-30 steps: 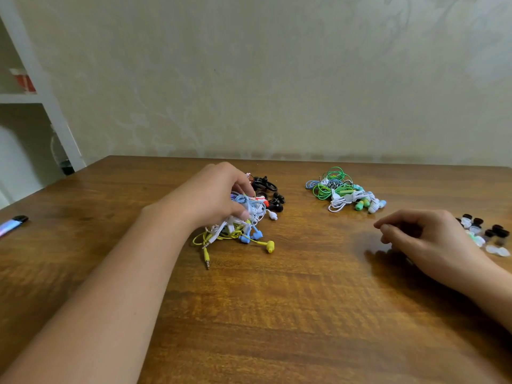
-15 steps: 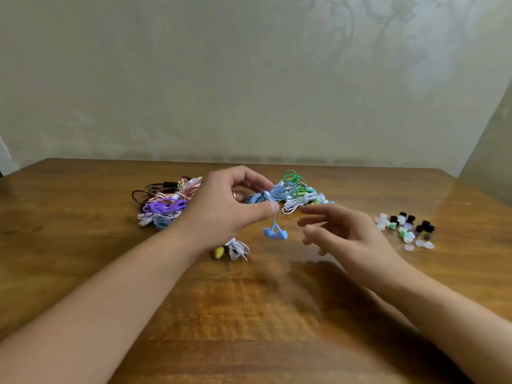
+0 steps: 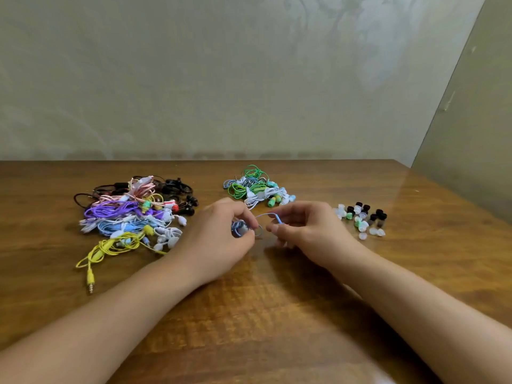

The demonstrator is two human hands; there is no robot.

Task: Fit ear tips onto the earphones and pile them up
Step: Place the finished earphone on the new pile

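Both hands hover mid-table: left hand grips blue earphone coil, right hand pinches its cable

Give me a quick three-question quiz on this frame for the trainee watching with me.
1. True or false: both hands hold the blue earphone.
2. Which lies nearest the right hand? A) the big mixed pile B) the ear tips C) the yellow plug
3. Fill in: the smaller pile beyond the hands is mostly white and ____.

Key: 1 true: the left hand grips the coiled bundle and the right pinches its cord. 2 B. 3 green.
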